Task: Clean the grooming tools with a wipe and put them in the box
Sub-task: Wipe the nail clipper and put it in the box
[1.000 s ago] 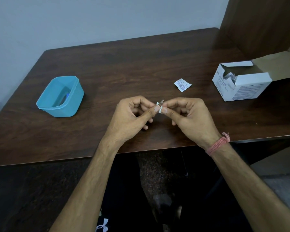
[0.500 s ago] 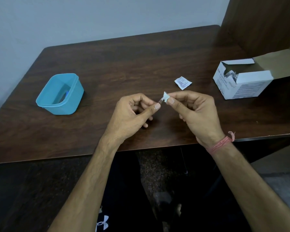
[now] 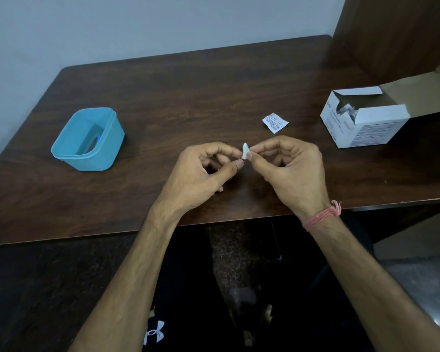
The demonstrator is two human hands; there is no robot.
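Both my hands meet above the front middle of the dark wooden table [image 3: 188, 97]. My left hand [image 3: 201, 174] pinches a small thin metal grooming tool [image 3: 240, 158], almost wholly hidden by its fingers. My right hand [image 3: 292, 171] pinches a small white wipe [image 3: 245, 150] folded round the tool's tip. A blue plastic box [image 3: 107, 153] stands open at the left with a blue item lying inside it.
A torn white wipe sachet [image 3: 274, 122] lies on the table behind my hands. An open white carton of wipes [image 3: 361, 128] stands at the right, its flap raised. A wooden panel rises at the back right. The table's front edge runs under my wrists.
My right hand slid the wipe outward along the tool to its tip and the wipe now stands up between the fingertips. My left hand kept its pinch on the tool.
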